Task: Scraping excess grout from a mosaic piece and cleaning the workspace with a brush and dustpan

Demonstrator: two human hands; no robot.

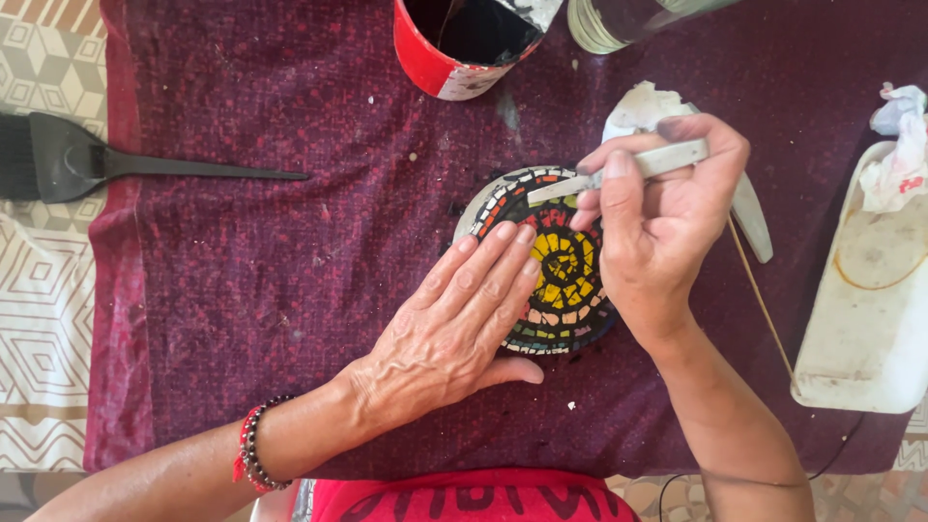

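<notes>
Cloth (pixel 290 251), dark maroon and speckled with pale flecks, covers most of the desk (pixel 43 319), whose patterned beige cover shows at the left edge. A white plastic tray (pixel 870 319) lies at the right, with a crumpled stained rag (pixel 899 145) on its top end. A red can (pixel 454 43) with a dark inside stands at the top centre, a glass jar (pixel 619 19) just beside it. A black brush (pixel 97 164) lies at the left, half on the cloth, well apart from both hands.

The round mosaic disc (pixel 556 280) lies flat on the cloth in the middle, with a yellow spiral at its centre and rings of red, white and coloured tiles. The left hand (pixel 454 329) rests open, palm down, on the disc's left half, fingers stretched flat across the tiles. The right hand (pixel 667 222) hovers over the disc's right edge, closed around a thin pale tool (pixel 619 169) whose tip meets the disc's upper rim; it may be a small palette knife, though the blade is partly hidden. A thin wooden stick (pixel 764 309) lies between that hand and the tray. A beaded bracelet (pixel 253 454) circles the left wrist.
</notes>
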